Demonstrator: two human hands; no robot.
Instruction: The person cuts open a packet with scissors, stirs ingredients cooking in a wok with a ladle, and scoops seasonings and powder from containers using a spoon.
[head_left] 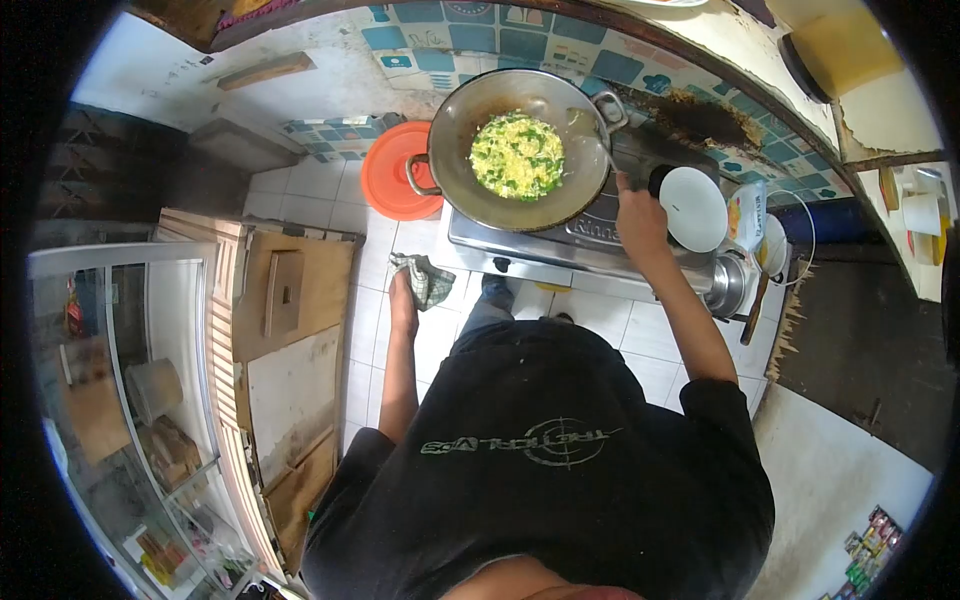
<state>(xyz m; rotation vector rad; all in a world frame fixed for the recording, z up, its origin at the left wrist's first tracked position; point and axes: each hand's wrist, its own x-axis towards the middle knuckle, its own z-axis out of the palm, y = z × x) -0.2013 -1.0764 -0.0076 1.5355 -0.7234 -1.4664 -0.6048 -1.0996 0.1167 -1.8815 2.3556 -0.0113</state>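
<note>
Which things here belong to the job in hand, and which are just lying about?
Apparently in the job:
- wok
- yellow-green food
- stove
- utensil in the right hand
- cloth in the left hand

Seemingly just lying about:
- white bowl (role unclear)
- packet
- orange plastic item

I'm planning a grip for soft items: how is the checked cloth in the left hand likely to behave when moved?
The checked cloth is probably floppy, since it droops in loose folds beside the left hand. It looks like fabric, so it is likely light. Its crumpled, uneven outline suggests it would bunch up rather than roll.
</note>
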